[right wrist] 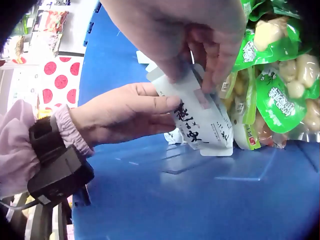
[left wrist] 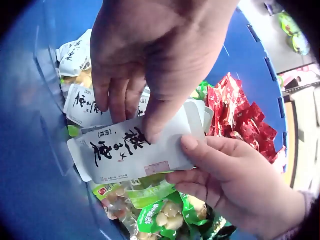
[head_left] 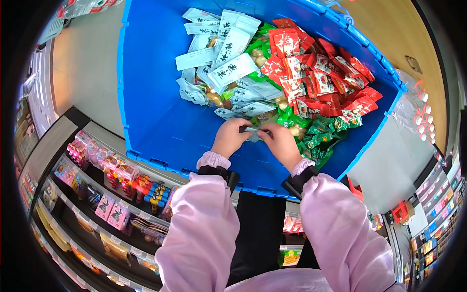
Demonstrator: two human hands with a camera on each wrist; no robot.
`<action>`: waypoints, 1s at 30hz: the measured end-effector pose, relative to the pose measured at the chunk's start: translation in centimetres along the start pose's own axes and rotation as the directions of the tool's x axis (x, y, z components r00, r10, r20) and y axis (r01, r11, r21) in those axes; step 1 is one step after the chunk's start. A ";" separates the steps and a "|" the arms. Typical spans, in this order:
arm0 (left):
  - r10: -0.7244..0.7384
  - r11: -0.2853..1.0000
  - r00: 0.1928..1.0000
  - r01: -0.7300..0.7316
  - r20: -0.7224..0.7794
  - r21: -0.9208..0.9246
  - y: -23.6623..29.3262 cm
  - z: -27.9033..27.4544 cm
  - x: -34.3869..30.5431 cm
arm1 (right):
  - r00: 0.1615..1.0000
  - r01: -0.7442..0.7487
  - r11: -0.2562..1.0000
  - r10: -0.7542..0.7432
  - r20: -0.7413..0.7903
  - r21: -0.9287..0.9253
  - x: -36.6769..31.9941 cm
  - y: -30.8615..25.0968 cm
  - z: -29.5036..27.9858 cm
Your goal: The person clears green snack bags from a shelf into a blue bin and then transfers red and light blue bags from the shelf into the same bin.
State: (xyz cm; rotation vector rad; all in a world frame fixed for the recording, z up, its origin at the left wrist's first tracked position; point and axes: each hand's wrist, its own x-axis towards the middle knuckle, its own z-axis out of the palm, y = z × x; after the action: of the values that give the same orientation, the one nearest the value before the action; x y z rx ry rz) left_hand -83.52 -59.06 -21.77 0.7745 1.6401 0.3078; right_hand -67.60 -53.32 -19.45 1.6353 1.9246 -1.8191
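Over the near side of a blue crate (head_left: 160,121), both hands hold white packets (left wrist: 120,157) printed with black brush lettering, stacked one on another. My left hand (head_left: 229,137) pinches them between thumb and fingers. At their other end, my right hand (head_left: 281,142) grips with its thumb on top and fingers beneath, as the left wrist view shows. Seen from the right wrist, the printed face of the top packet (right wrist: 200,125) is turned up, with a small pink label near the right fingers. Beyond the hands lies a heap of similar white packets (head_left: 233,48).
Red packets (head_left: 321,73) fill the crate's right side, with dark green packets (head_left: 323,136) nearer me. Green clear-windowed bags (right wrist: 282,100) of pale round food lie between the heaps. Store shelves (head_left: 112,209) with toys stand at left, outside the crate wall.
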 end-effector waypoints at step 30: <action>0.330 0.886 0.922 -0.377 0.203 0.270 2.0 -6.9 1.9 | 0.987 0.144 0.898 -0.158 0.001 -0.415 3.4 -1.0 1.3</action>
State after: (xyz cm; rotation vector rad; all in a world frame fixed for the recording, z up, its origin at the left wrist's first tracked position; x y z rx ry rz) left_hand -89.52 -54.91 -20.45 1.3102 1.4120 0.2470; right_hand -70.54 -51.90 -21.29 1.4146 2.3077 -1.2964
